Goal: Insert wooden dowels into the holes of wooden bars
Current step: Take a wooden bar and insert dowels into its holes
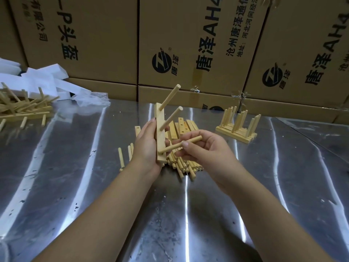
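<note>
Your left hand [146, 142] grips the wooden bar [160, 129] round its lower half and holds it upright, hole face turned toward your right hand [204, 150]. That's prob. why it's up off the table [94, 186]: the holes stay reachable and the bar can't roll. Two dowels [170, 96] already stick out above your left grip, angled up and away, clear of the bottom hole. Your right hand pinches the third dowel [170, 148] btw thumb and fingertips, its far tip meeting the bar at the lowest hole, level w/ your left palm. Can't tell how deep it's seated. Holding it back from the tip looks like it lets you push straight in. The loose dowels [181, 165] lie under both hands and the spare bars [183, 127] just beyond, so the next piece is a short reach. The finished racks [238, 127] stand well right of your right hand, and another heap [20, 108] lies far left of your left.
</note>
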